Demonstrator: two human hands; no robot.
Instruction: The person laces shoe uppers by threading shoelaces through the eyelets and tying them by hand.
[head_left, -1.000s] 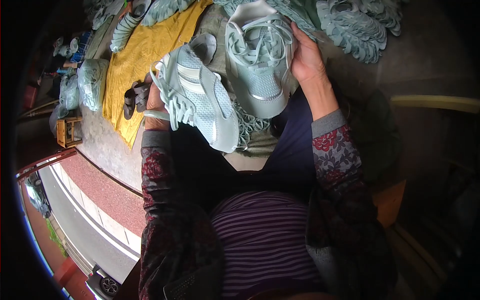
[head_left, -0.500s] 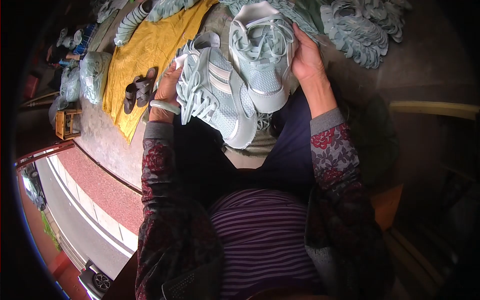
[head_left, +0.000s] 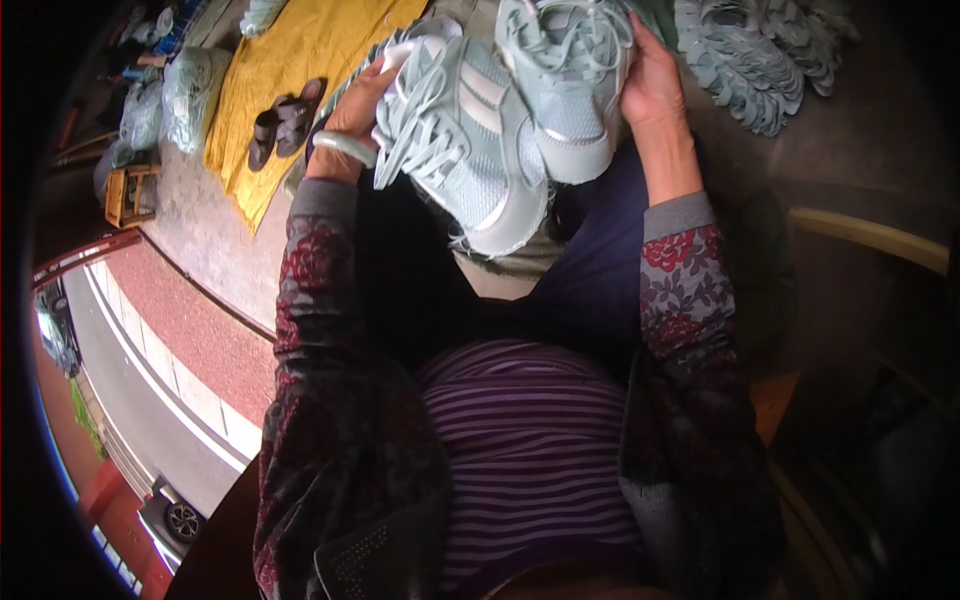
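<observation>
My left hand, with a pale bangle at the wrist, is closed on the heel side of a pale blue sneaker upper. It has white stripes and loose laces, and its toe points down and to the right. My right hand grips the outer side of a matching sneaker upper, toe toward me. The two pieces lie side by side above my lap, touching or nearly so. Part of the fingers of both hands is hidden behind them.
Stacks of pale blue shoe pieces lie on the floor at the upper right. On the left are a yellow sheet, dark sandals, a plastic-wrapped bundle and a small wooden stool. A road with parked cars runs beyond.
Both hands and the sneaker uppers appear higher and farther right in view. The whole scene has shifted too, as the camera tilted. Each hand keeps its hold.
</observation>
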